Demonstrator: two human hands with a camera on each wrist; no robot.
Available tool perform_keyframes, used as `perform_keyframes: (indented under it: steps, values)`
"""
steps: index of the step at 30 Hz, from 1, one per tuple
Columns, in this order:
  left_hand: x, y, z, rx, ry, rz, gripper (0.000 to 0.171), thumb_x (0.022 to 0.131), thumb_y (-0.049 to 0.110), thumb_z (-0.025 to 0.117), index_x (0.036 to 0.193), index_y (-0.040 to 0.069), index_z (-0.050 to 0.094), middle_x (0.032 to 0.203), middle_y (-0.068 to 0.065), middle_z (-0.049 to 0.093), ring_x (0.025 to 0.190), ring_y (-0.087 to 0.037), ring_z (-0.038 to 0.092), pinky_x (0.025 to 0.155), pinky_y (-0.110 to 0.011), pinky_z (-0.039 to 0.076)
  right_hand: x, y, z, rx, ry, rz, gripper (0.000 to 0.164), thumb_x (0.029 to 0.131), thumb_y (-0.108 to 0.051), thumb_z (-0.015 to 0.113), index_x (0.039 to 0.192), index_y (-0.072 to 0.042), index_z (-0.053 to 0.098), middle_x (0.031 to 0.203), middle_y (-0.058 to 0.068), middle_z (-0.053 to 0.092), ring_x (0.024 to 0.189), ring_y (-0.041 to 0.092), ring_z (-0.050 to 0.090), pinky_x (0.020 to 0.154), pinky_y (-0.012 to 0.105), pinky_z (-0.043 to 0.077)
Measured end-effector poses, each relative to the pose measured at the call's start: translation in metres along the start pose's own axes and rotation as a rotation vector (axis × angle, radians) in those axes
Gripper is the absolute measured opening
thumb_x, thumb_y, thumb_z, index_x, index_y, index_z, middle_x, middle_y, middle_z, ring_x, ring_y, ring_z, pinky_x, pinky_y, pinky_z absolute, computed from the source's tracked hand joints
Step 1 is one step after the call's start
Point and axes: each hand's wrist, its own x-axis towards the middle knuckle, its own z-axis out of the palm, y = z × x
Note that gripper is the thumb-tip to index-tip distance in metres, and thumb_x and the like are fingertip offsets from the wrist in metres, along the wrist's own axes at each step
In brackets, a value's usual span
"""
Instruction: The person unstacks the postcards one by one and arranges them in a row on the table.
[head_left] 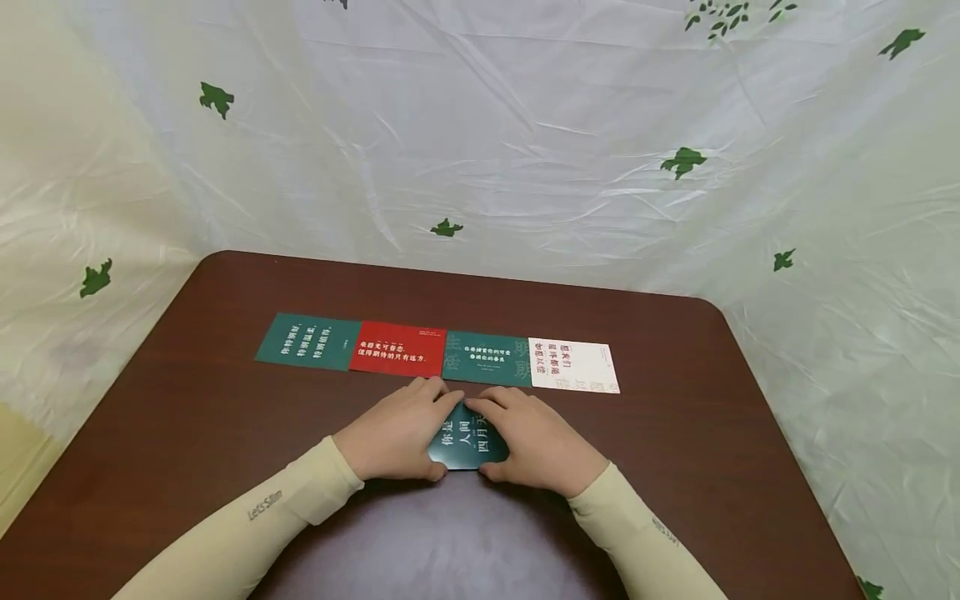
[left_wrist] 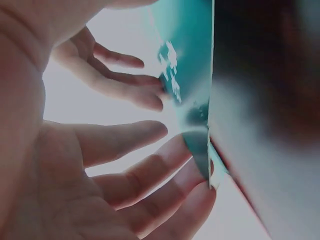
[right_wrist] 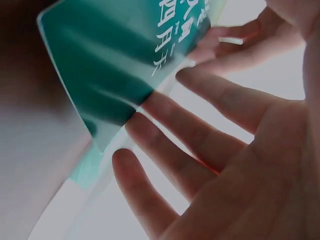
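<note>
A dark green card (head_left: 467,454) with white lettering lies in front of me, between my two hands. My left hand (head_left: 397,432) holds its left side, the thumb at the near edge and the fingers at the far edge. My right hand (head_left: 546,440) holds the right side the same way. In the left wrist view the fingertips (left_wrist: 192,200) touch the green card (left_wrist: 192,30) along its edge. The right wrist view shows the card (right_wrist: 100,60) slanted, with fingertips (right_wrist: 142,122) at its border. The hands cover its two sides in the head view.
Beyond the hands runs a row of cards: a green card (head_left: 306,342), a red card (head_left: 397,348), another green card (head_left: 486,358) and a white card (head_left: 573,365). They lie on a brown table (head_left: 187,417). A white curtain (head_left: 487,125) with green prints hangs behind.
</note>
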Motion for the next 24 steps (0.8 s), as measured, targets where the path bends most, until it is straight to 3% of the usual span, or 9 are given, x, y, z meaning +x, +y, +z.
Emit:
perform_keyframes:
  steps: [5,9,13,18,24]
  values:
    - [0.052,0.029,-0.005,0.058,0.03,0.045,0.091,0.077,0.044,0.092,0.151,0.003,0.058,0.132,-0.011,0.063,0.119,-0.025,0.061,0.1,-0.039,0.06,-0.024,0.042,-0.025,0.036,0.038,0.082,0.081,0.08,-0.023,0.09,0.154,-0.013,0.058,0.152,0.005,0.06,0.142,0.029,0.057,0.117,0.049,0.051]
    - [0.102,0.053,-0.008,0.11,0.017,0.066,0.089,0.081,0.049,0.089,0.151,0.003,0.058,0.136,-0.011,0.063,0.121,-0.026,0.063,0.107,-0.041,0.058,-0.039,0.08,-0.048,0.008,0.044,0.151,0.082,0.082,-0.019,0.089,0.156,-0.01,0.056,0.155,0.011,0.058,0.147,0.037,0.051,0.12,0.06,0.044]
    - [0.152,0.074,-0.002,0.145,-0.016,0.084,0.091,0.084,0.055,0.086,0.154,0.004,0.056,0.139,-0.009,0.063,0.123,-0.024,0.062,0.111,-0.04,0.054,-0.053,0.118,-0.064,-0.022,0.011,0.25,0.083,0.083,-0.018,0.089,0.158,-0.01,0.053,0.159,0.016,0.055,0.151,0.042,0.042,0.118,0.071,0.031]
    - [0.211,0.096,0.007,0.164,-0.049,0.082,0.09,0.087,0.059,0.083,0.156,0.008,0.055,0.142,-0.006,0.062,0.127,-0.023,0.062,0.113,-0.041,0.052,-0.064,0.163,-0.077,-0.024,-0.013,0.344,0.083,0.084,-0.014,0.086,0.159,-0.01,0.051,0.162,0.015,0.051,0.154,0.041,0.036,0.115,0.072,0.023]
    - [0.262,0.124,0.014,0.139,-0.097,0.064,0.085,0.088,0.056,0.084,0.155,0.012,0.055,0.143,-0.004,0.061,0.129,-0.021,0.061,0.115,-0.041,0.048,-0.078,0.204,-0.083,-0.002,-0.041,0.461,0.087,0.085,-0.012,0.084,0.163,-0.012,0.046,0.166,0.016,0.047,0.156,0.042,0.03,0.116,0.074,0.017]
